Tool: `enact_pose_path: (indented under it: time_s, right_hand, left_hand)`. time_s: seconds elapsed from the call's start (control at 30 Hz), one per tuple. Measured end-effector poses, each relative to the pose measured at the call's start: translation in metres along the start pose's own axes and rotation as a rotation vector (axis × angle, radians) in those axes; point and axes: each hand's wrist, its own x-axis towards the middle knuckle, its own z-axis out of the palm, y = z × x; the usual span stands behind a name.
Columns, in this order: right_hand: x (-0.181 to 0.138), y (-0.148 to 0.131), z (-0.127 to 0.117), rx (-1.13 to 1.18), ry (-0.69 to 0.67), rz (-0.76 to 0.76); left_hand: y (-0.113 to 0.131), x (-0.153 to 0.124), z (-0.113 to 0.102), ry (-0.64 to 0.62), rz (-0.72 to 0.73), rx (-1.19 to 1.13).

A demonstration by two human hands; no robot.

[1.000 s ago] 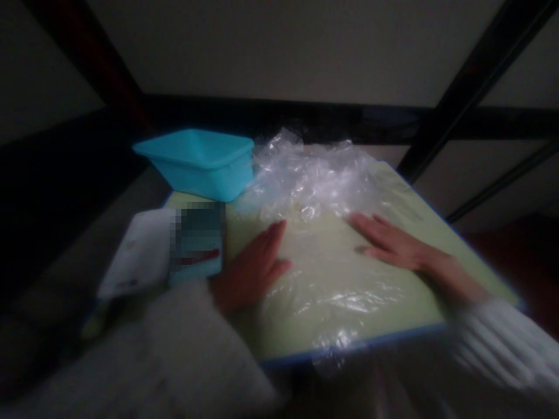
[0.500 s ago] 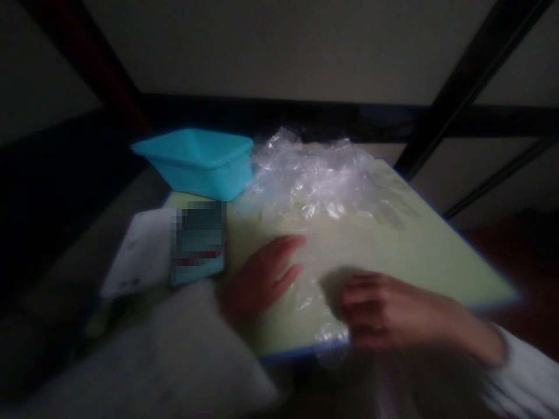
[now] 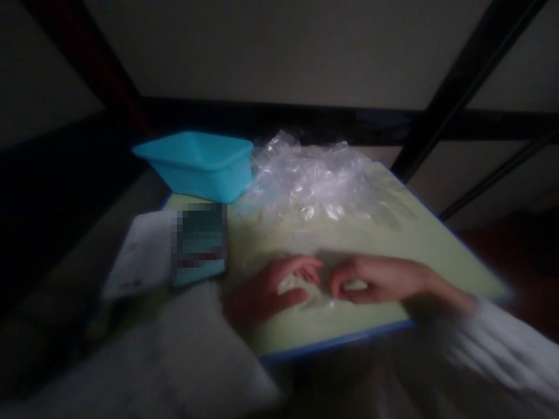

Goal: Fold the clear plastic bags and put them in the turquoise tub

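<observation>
Clock positions are taken from the middle of the pale green surface (image 3: pixel 449 256), with twelve at its far side from you. Your left hand (image 3: pixel 264 294) lies near seven o'clock, its grip fairly wide: fingers curved over, thumb apart below them, the gap facing three. Your right hand (image 3: pixel 378 276) is near five, fingers bent down toward the thumb in a narrow loop; whether film is pinched at those tips, you cannot be told from this view. Both grips face each other, fingertips near but apart, presumably so that each hand can control the same piece.

The clear film (image 3: pixel 324 311) shows as faint shine at six, low between your hands; its outline is not legible. At twelve sits the crumpled plastic heap (image 3: pixel 314 177), seemingly set back so that your hands have the near side to work on. Whether film and heap join cannot be determined. The turquoise basin (image 3: pixel 229 180) stands upright at ten to eleven, just beside the heap. At nine lie a masked flat item (image 3: pixel 198 276) and a white sheet (image 3: pixel 144 250), likely kept left so your forearms do not cover the heap.
</observation>
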Motion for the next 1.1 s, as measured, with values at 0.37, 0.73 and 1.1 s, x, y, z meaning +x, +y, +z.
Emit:
enact_pose_path:
  time_s: [0.37, 0.73, 1.1]
  right_hand:
    - [0.01, 0.032, -0.015, 0.247, 0.074, 0.136]
    - [-0.005, 0.03, -0.022, 0.301, 0.087, 0.237]
    - [-0.011, 0.03, -0.022, 0.231, 0.105, 0.226]
  left_hand:
    - [-0.011, 0.007, 0.019, 0.219, -0.15, -0.007]
    - [-0.021, 0.011, 0.018, 0.319, -0.231, 0.184]
    - [-0.008, 0.003, 0.011, -0.052, 0.376, 0.713]
